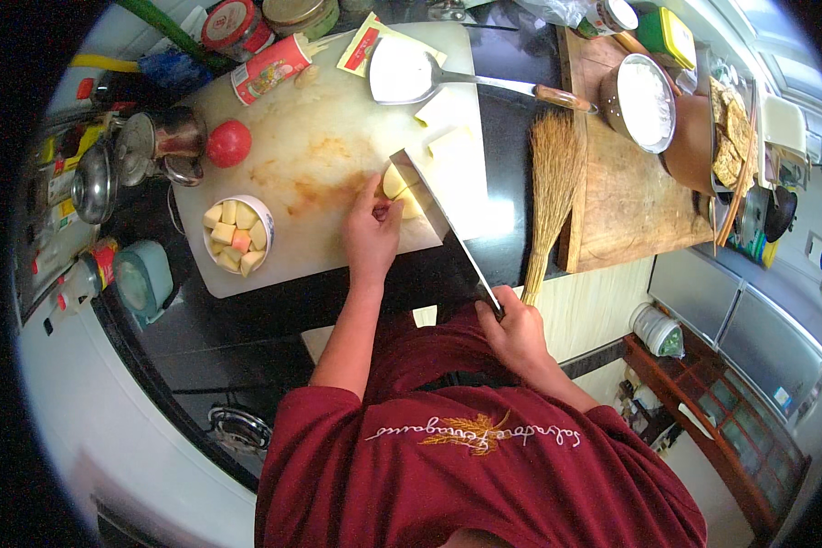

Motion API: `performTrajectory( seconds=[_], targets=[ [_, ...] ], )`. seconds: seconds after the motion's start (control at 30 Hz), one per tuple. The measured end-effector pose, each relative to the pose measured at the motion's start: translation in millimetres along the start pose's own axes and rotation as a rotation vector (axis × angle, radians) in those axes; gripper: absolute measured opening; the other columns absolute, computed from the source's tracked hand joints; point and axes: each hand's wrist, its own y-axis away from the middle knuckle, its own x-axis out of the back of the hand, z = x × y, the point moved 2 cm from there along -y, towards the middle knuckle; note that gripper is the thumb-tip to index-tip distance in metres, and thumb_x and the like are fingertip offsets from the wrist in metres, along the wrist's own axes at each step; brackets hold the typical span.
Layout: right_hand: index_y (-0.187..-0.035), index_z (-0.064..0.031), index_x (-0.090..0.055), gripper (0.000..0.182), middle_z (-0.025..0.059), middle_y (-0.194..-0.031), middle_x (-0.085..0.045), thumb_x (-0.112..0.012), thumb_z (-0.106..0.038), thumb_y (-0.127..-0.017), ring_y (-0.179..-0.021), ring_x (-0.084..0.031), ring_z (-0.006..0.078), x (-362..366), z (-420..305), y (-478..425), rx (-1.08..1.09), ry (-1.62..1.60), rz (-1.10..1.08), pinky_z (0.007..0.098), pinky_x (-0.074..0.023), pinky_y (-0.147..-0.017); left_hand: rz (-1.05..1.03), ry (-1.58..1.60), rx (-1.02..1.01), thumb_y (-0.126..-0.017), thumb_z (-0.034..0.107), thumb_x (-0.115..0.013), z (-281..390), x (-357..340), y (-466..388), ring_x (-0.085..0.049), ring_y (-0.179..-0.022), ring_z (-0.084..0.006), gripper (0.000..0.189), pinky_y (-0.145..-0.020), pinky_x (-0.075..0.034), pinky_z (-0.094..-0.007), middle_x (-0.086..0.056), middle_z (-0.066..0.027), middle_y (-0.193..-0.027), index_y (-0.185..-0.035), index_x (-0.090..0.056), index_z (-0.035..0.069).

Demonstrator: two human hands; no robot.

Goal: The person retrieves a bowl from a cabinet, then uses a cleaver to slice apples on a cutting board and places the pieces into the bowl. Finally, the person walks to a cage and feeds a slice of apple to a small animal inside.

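Observation:
My right hand [517, 329] grips the handle of a long kitchen knife [445, 229]. Its blade slants up and left over the white cutting board [294, 236], against pale, peeled-looking fruit pieces [394, 181]. Beside those pieces is my left hand [372, 240], its fingertips at their left edge; whether they pinch a piece is unclear. Pale fruit cubes, one reddish, fill a small white bowl [267, 212] at the board's lower left. A round red fruit [229, 144] sits at the board's left edge. Two pale pieces [450, 142] lie farther up, partly washed out by glare.
A wooden-handled spatula [403, 72] lies across the board's top right, by a yellow packet [363, 44] and a red paper cup [270, 68] on its side. A straw brush [555, 178] rests beside a wooden board [630, 205]. A metal pot [178, 133] stands left.

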Motion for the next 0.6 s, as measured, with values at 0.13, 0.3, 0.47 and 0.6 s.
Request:
performTrajectory(
  seconds=[0.13, 0.3, 0.47, 0.6],
  targets=[
    [-0.093, -0.0082, -0.056, 0.016, 0.0164, -0.060, -0.060, -0.060, -0.022, -0.085, -0.055, -0.060, 0.0363, -1.9, -1.5, 0.6, 0.038, 0.075, 0.043, 0.0457, -0.0466, -0.051, -0.010, 0.123, 0.042, -0.079, 0.008, -0.068, -13.5, -6.6, -2.8, -0.062, -0.066, -0.0149, 0.048, -0.064, -0.050, -0.0280, -0.064, -0.0111, -0.078, -0.123, -0.053, 0.001],
    [-0.095, -0.0084, -0.056, 0.017, 0.0173, -0.063, -0.061, -0.062, -0.020, -0.084, -0.060, -0.061, 0.0370, 2.9, -3.1, -1.5, 0.061, 0.190, 0.069, 0.0454, -0.0473, -0.054, -0.017, 0.232, 0.049, -0.077, 0.004, -0.068, -15.4, -10.8, -3.9, -0.063, -0.068, -0.0157, 0.047, -0.064, -0.051, -0.0279, -0.065, -0.0128, -0.080, -0.122, -0.053, 0.001],
    [-0.096, -0.0081, -0.053, 0.018, 0.0178, -0.065, -0.061, -0.061, -0.019, -0.084, -0.060, -0.061, 0.0381, 11.4, -6.9, -6.7, 0.070, 0.289, 0.017, 0.0473, -0.0471, -0.055, -0.009, 0.230, 0.043, -0.076, 0.002, -0.068, -19.5, -12.6, -5.5, -0.063, -0.069, -0.0157, 0.045, -0.063, -0.051, -0.0281, -0.065, -0.0131, -0.081, -0.119, -0.055, 0.003],
    [-0.091, -0.0065, -0.047, 0.014, 0.0203, -0.063, -0.060, -0.056, -0.015, -0.083, -0.058, -0.060, 0.0406, 12.3, -9.5, -20.2, 0.105, 0.354, -0.053, 0.0502, -0.0468, -0.053, -0.023, 0.181, 0.071, -0.075, 0.003, -0.070, -12.7, -10.8, -6.5, -0.062, -0.068, -0.0156, 0.043, -0.061, -0.050, -0.0286, -0.064, -0.0122, -0.078, -0.117, -0.056, 0.002]
  ],
)
